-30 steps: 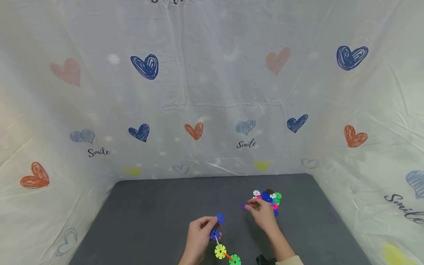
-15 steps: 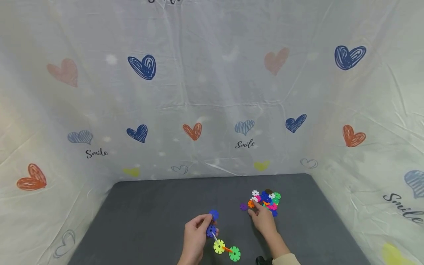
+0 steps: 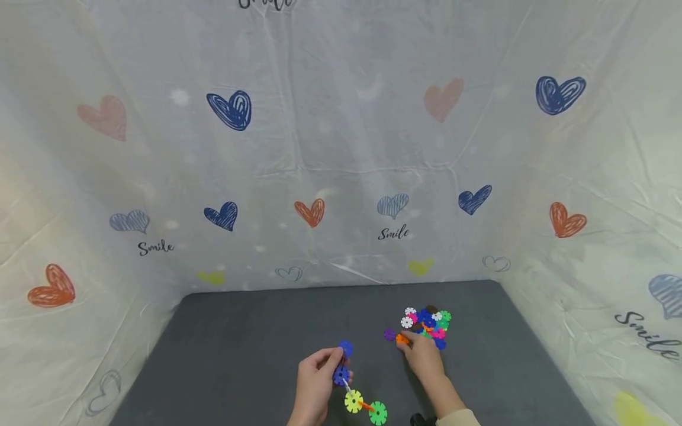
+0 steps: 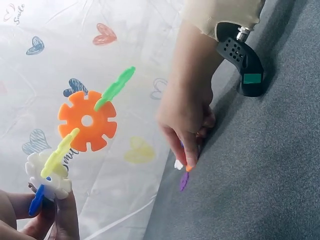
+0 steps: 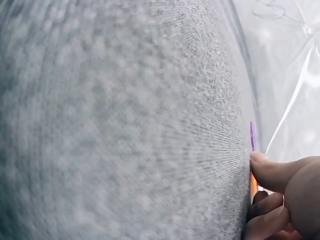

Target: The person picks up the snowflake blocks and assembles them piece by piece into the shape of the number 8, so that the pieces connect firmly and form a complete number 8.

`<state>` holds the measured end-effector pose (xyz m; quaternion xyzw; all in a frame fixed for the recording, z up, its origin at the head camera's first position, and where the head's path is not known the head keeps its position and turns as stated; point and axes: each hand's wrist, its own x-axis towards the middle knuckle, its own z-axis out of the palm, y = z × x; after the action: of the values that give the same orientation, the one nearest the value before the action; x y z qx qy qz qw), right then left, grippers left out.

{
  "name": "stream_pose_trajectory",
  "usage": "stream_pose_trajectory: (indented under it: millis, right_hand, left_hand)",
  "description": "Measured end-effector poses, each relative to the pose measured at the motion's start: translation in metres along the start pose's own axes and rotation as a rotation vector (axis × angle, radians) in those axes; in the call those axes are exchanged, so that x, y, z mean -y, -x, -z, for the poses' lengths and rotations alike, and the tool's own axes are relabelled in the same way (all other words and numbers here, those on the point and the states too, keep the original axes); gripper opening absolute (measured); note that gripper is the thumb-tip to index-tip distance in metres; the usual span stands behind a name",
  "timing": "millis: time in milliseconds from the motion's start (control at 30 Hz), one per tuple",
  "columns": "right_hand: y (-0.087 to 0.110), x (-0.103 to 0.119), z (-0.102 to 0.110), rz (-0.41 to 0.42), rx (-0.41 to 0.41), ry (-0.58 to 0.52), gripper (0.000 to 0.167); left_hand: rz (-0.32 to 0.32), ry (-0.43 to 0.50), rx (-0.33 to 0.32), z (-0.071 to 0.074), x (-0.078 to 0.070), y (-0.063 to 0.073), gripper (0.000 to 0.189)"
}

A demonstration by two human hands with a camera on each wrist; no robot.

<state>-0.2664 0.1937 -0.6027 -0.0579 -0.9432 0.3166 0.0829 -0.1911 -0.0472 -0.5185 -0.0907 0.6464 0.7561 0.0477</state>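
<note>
My left hand (image 3: 313,381) pinches a chain of interlocking snowflake discs. In the head view the chain runs from a blue disc (image 3: 341,374) to a yellow disc (image 3: 353,402) and a green disc (image 3: 378,413) at its lower end. From the left wrist, a white disc (image 4: 35,165) sits at the fingertips and an orange disc (image 4: 75,135) faces the camera. Down at the table, my right hand (image 3: 424,358) pinches a loose orange disc (image 3: 401,338) between thumb and fingers, partly hidden. A purple disc (image 3: 389,335) lies just left of it.
A pile of loose discs (image 3: 428,319) in several colours lies beyond the right hand on the dark grey table (image 3: 256,343). A white curtain (image 3: 341,136) printed with hearts surrounds the table. A black device (image 4: 245,65) is strapped at the right wrist.
My right hand has left the purple disc and reached the orange one, which has shifted slightly toward me, away from the pile. The left hand keeps its hold on the chain.
</note>
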Motion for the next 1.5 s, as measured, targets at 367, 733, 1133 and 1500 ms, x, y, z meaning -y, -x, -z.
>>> stream_pose_trajectory:
  millis: [367, 733, 1133, 1500]
  right_hand:
    - [0.001, 0.005, 0.017, -0.099, 0.078, -0.027, 0.029]
    - [0.031, 0.057, 0.042, 0.118, 0.192, -0.547, 0.018]
    - [0.056, 0.087, 0.063, 0.286, 0.124, -0.635, 0.005]
    - [0.058, 0.086, 0.055, 0.579, -0.033, -0.643, 0.011]
  left_hand:
    - [-0.023, 0.017, 0.035, -0.003, -0.007, 0.0, 0.031]
    - [-0.001, -0.032, 0.078, 0.0, -0.007, 0.002, 0.033]
    - [0.003, -0.059, 0.109, -0.003, -0.011, 0.002, 0.034]
    - [0.007, -0.043, 0.115, -0.004, -0.013, 0.006, 0.035]
